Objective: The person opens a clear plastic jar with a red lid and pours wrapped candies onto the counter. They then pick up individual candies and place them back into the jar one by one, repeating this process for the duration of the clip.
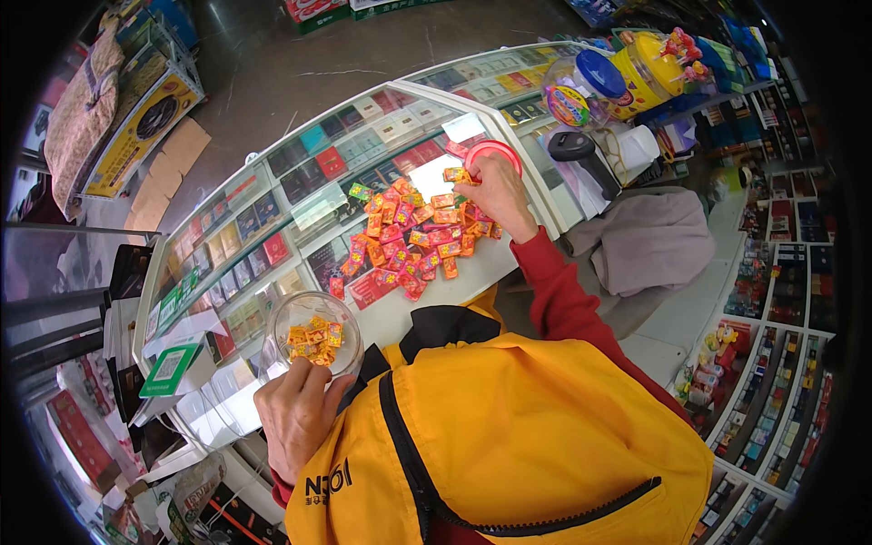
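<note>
A heap of small wrapped candies (409,232), in orange, pink and red wrappers, lies spread on the glass display counter (300,204). My right hand (498,193) is over the heap's far right side, its fingers pinched on a yellow-orange wrapped candy (455,174). Just beyond that hand lies a round red lid (509,153), partly covered by it. At the near left stands a clear plastic jar (352,350) with several yellow-wrapped candies (314,338) inside. My left hand (298,413) grips the jar's near rim; some of its fingertips are hidden.
A barcode scanner (586,162) rests on the counter's right side, beside big candy jars with blue (600,73) and yellow lids (658,62). A green payment-code stand (171,371) is at the left. Grey cloth (654,238) drapes over a seat at right, near stocked shelves (772,363).
</note>
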A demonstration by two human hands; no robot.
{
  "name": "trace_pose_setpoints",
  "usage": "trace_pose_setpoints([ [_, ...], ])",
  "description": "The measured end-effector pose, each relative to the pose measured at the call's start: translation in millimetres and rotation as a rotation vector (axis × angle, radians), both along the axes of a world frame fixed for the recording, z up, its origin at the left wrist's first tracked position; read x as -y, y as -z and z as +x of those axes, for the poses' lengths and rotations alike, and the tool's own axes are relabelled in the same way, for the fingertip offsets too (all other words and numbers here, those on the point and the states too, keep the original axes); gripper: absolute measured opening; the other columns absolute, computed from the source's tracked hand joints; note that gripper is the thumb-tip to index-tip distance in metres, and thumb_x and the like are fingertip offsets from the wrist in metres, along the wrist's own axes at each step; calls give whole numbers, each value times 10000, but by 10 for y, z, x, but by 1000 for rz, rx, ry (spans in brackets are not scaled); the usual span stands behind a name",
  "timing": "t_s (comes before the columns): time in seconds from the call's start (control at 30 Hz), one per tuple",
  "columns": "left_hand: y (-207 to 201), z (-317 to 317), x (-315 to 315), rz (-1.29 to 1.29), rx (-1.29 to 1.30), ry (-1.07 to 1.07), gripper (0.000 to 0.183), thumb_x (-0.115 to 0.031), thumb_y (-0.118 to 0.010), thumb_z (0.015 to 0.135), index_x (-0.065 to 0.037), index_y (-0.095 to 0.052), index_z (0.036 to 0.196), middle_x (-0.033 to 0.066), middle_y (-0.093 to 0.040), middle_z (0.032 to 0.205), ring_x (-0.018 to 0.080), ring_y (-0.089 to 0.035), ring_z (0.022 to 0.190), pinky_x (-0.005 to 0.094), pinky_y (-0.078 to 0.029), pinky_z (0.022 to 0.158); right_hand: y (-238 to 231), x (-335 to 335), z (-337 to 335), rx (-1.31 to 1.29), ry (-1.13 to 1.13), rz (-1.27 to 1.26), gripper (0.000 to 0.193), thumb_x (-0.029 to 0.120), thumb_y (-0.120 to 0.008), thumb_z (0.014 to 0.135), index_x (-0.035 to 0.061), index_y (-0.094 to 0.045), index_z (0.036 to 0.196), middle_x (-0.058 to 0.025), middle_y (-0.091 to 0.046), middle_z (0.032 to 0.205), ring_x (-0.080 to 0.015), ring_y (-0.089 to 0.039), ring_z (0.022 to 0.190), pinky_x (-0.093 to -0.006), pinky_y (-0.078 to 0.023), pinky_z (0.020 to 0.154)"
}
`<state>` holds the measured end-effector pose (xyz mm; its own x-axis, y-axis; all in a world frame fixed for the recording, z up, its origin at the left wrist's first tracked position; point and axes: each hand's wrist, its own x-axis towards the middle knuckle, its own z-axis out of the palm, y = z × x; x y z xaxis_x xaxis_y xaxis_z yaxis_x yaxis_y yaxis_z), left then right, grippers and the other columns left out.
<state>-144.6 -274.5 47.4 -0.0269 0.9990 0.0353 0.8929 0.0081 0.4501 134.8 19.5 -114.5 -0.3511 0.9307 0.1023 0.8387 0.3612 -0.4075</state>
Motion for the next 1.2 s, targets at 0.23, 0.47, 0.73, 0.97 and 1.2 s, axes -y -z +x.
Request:
trace_pose_setpoints([
  [0.23, -11, 1, 13, 3, 12, -8, 338, -156, -905, 740, -26, -592, 736, 97, -534, 720, 298, -610, 584, 420, -439, 520, -109, -58, -16, -147, -131, -105, 254, 122, -892, 747, 8, -676, 816, -107, -707, 846, -295, -686, 835, -421, -519, 737],
  [0.47, -2, -10, -7, 7, 9, 21, 337, -156, -903, 742, -25, -592, 741, 99, -534, 725, 302, -601, 583, 422, -433, 525, -76, -316, -185, 4, -350, -123, 305, 113, -875, 739, 86, -669, 961, -72, -704, 917, -290, -632, 1057, -453, -379, 925],
  [0.73, 37, 1, 45, 23, 9, -4, 335, -166, -901, 745, -31, -594, 739, 95, -529, 718, 299, -598, 580, 418, -438, 522, -193, -301, -322, -28, -389, -159, 310, 89, -867, 756, 43, -637, 960, -121, -679, 952, -353, -663, 981, -455, -517, 828],
  [0.97, 23, 11, 14, -13, -9, 16, 310, -154, -899, 743, -28, -616, 751, 96, -567, 734, 309, -614, 594, 422, -448, 535, -899, 751, -1008, -695, -670, -442, 281, 142, -872, 829, 33, -663, 982, -54, -676, 917, -171, -667, 797, -312, -533, 718],
  [1.2, -11, 15, 25, -14, -2, -2, 302, -140, -897, 734, -25, -619, 755, 101, -577, 744, 319, -623, 604, 427, -453, 542, -904, 1518, -1640, -597, -973, -428, 214, 121, -761, 880, 31, -645, 1036, -117, -652, 1059, -340, -666, 1024, -401, -540, 852],
])
